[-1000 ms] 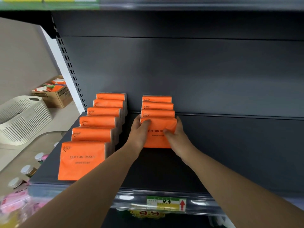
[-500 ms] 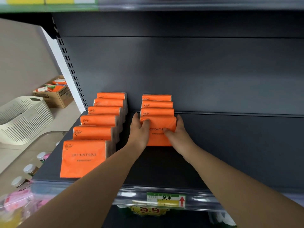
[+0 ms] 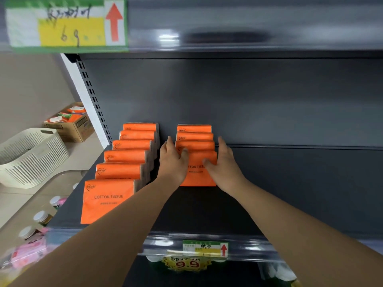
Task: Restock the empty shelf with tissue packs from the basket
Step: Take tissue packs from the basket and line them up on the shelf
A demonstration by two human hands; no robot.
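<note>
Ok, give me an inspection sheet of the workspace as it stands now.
Surface: dark shelf, right part bare.
Job's things: left row of six orange tissue packs, upright, front to back; right row of four; front pack of it between both hands. Basket on the floor at left; contents not visible.
Clutter: nothing seen on the shelf.
Grippers: left hand and right hand press the front pack's sides, thumbs on its face.
Cables: nothing seen.
Surroundings: cardboard box of goods beyond the basket; jars lower left; price tags on the shelf edges.
</note>
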